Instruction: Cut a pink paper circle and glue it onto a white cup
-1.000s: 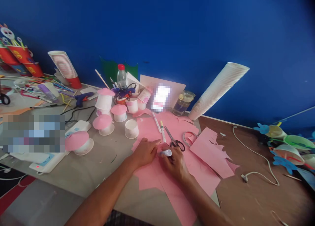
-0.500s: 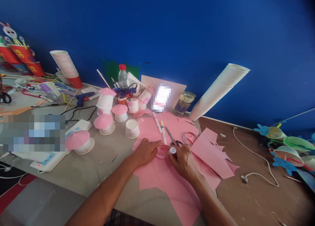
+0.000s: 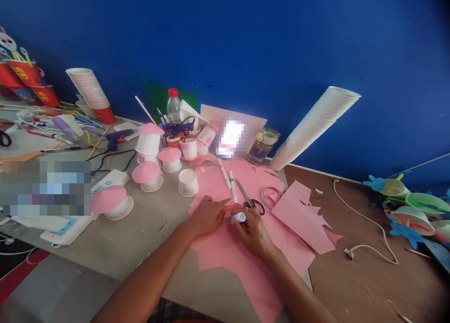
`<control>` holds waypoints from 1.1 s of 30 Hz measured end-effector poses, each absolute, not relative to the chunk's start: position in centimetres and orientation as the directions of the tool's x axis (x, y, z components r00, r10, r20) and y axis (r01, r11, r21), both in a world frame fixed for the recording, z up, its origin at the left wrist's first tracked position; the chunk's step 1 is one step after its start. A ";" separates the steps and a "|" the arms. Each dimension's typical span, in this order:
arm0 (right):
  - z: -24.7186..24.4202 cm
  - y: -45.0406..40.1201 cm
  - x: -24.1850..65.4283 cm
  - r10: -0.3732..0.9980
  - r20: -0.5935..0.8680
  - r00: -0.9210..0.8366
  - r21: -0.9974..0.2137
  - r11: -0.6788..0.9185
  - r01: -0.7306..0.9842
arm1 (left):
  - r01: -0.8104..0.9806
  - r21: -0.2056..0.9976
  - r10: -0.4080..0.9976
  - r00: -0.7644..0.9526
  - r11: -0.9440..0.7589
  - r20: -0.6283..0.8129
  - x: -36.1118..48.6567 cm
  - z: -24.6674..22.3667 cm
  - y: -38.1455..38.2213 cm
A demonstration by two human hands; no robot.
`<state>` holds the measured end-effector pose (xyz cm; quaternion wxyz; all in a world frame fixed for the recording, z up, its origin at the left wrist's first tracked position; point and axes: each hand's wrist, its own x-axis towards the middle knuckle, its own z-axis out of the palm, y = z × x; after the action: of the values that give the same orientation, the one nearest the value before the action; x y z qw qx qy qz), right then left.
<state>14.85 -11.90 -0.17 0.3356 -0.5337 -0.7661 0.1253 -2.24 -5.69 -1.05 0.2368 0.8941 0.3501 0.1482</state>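
My right hand (image 3: 251, 231) is closed around a white marker (image 3: 238, 217), its pale round end pointing up and towards me; the tip is hidden. Under the marker lies a small pink paper disc (image 3: 228, 211), mostly covered by my fingers. At the disc's left edge, my left hand (image 3: 207, 215) grips it with thumb and fingers against the pink paper sheets (image 3: 225, 252). Black-handled scissors (image 3: 250, 199) rest just beyond my right hand, partly open. Two more markers (image 3: 234, 187) lie left of the scissors, and a roll of tape (image 3: 270, 197) sits to their right.
Several paper cups with pink tops (image 3: 146, 173) stand on the left, near one bare cup (image 3: 188, 182). A tall leaning stack of white cups (image 3: 314, 126), a glass jar (image 3: 263, 147) and a lit phone (image 3: 230, 138) are at the back. A power strip (image 3: 87, 210) lies left.
My right hand and the marker have shifted slightly left over the disc, and the marker is more tilted. The scissors' handles show more now. My left hand stays nearly in place.
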 end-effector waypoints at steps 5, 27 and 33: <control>0.2 -11.8 15.1 0.896 0.354 -0.270 -0.469 0.419 0.777 | 0.562 0.515 0.696 0.711 -0.647 0.100 -2.4 -1.2 -5.8; -1.3 -11.1 17.0 0.896 0.361 0.258 -0.894 0.254 0.370 | 0.592 0.572 0.771 0.626 -0.568 0.117 -2.4 -1.2 -6.2; -2.0 -11.0 16.7 0.918 0.376 0.123 -0.753 0.225 0.619 | 0.546 0.648 0.784 0.608 -0.531 0.130 -2.3 -1.5 -6.3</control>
<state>16.73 -11.05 -1.98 0.4494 -0.5997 -0.6408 0.1667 -2.26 -6.25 -1.47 0.2857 0.8498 0.3911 0.2080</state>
